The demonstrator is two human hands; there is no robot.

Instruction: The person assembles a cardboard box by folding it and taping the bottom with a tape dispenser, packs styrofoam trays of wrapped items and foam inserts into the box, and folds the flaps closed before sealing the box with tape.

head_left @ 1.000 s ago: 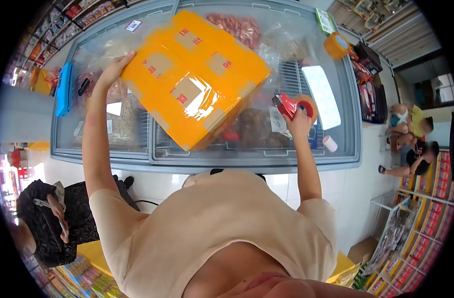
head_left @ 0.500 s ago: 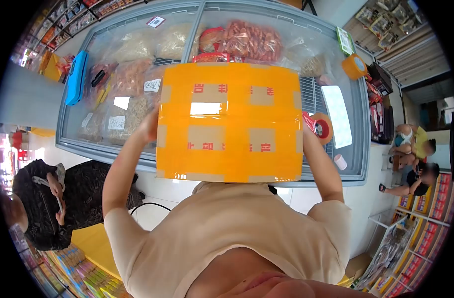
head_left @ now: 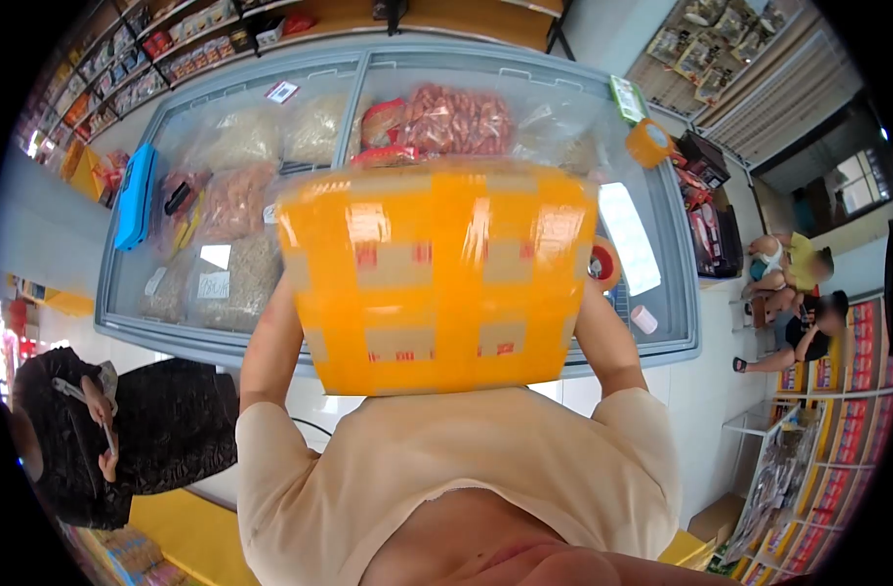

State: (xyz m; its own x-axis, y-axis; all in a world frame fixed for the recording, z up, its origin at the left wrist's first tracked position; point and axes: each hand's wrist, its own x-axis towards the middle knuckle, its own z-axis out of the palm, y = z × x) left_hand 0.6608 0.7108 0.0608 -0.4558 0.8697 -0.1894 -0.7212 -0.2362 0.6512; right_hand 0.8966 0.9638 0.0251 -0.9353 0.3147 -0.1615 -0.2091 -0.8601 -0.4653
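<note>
Taped carton (head_left: 436, 278) between two arms at a shop freezer (head_left: 183, 341)

The carton, banded in orange tape, was tilted over the middle of the freezer's front edge, its lower side close against the person's beige shirt (head_left: 495, 430). The left forearm (head_left: 272, 337) and right forearm (head_left: 605, 337) ran in behind its two sides; both hands were hidden there, so how wide the fingers stood, or what they gripped, could not be told. The cardboard looked stiff, its glossy tape likely slick under bare skin, its weight impossible to judge; flat palms low on opposite sides, near the bottom corners, seemed the surest hold. A tape roll (head_left: 613, 267) with a red core showed just beyond the carton's right side, crowding that flank, with a white panel (head_left: 630, 239) next to it and a pale cylinder (head_left: 644, 319) near the freezer's front right corner. An orange roll (head_left: 649, 143) sat on the right edge toward the back, a blue case (head_left: 136, 197) along the left edge. Bagged food (head_left: 456, 117) showed within, the carton blocking sight of the centre, and a person in dark clothes (head_left: 178, 415) was off the front left corner
</note>
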